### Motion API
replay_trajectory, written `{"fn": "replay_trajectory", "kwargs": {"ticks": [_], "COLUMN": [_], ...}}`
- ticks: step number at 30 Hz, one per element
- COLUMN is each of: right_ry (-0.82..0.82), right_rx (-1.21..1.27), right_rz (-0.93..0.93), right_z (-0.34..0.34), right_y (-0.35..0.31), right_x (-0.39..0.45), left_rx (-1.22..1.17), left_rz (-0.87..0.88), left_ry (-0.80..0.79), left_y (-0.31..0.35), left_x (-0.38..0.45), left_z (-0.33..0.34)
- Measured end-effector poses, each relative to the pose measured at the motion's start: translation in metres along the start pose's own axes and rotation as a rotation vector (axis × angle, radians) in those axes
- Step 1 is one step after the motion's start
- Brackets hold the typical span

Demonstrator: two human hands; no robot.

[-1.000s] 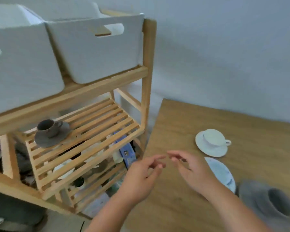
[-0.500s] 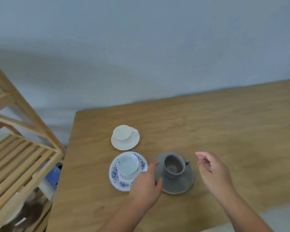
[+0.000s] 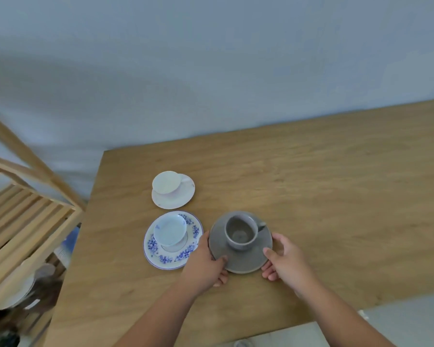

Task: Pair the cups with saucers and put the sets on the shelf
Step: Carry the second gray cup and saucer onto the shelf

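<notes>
At nine o'clock stands a slatted wooden shelf point(image 3: 28, 221), cut off by the left edge, its lower levels blurred so that what lies there cannot be made out. To its right a wooden table point(image 3: 336, 184) fills the middle of the view.

On the table, three sets sit close together. At eleven o'clock of the group, a white cup point(image 3: 166, 182) rests on a white saucer point(image 3: 179, 200). Just below it, a pale blue cup point(image 3: 170, 232) sits on a blue-flowered saucer point(image 3: 161, 256). At three o'clock of that one, nearly touching it, a grey cup point(image 3: 241, 232) stands upright on a grey saucer point(image 3: 246, 261), its handle pointing toward two o'clock.

The person's left hand point(image 3: 206, 264) clasps the grey saucer's rim at eight o'clock, thumb on top. The right hand point(image 3: 285, 259) grips the rim at four o'clock. The fingers under the saucer are hidden, so I cannot tell how firmly either side holds.

The likely risks: the grey cup sits loose, so tilting the saucer on the way to the shelf could slide it off. The left knuckles are also very near the flowered saucer and could nudge it on the lift.
</notes>
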State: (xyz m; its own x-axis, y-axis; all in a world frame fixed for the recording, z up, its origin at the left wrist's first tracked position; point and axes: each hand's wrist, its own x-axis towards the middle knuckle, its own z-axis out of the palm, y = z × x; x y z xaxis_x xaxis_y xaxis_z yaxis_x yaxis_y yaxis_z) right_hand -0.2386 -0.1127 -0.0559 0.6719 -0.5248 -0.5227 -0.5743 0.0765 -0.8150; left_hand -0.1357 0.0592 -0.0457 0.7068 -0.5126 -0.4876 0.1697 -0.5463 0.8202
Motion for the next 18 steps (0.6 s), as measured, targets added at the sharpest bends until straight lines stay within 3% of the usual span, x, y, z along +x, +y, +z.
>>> {"fn": "replay_trajectory", "kwargs": {"ticks": [9, 18], "right_ry": [-0.028, -0.177], "right_rx": [0.032, 0.183], "right_rz": [-0.070, -0.287], "right_z": [-0.016, -0.011], "right_y": [-0.003, -0.050], "right_x": [-0.008, -0.056], "left_rx": [-0.306, -0.438], "left_rz": [-0.027, 0.171], "left_ry": [-0.035, -0.059], "left_y": [-0.004, 0.008], "left_x": [-0.017, -0.075], "left_z": [0.004, -0.041]}}
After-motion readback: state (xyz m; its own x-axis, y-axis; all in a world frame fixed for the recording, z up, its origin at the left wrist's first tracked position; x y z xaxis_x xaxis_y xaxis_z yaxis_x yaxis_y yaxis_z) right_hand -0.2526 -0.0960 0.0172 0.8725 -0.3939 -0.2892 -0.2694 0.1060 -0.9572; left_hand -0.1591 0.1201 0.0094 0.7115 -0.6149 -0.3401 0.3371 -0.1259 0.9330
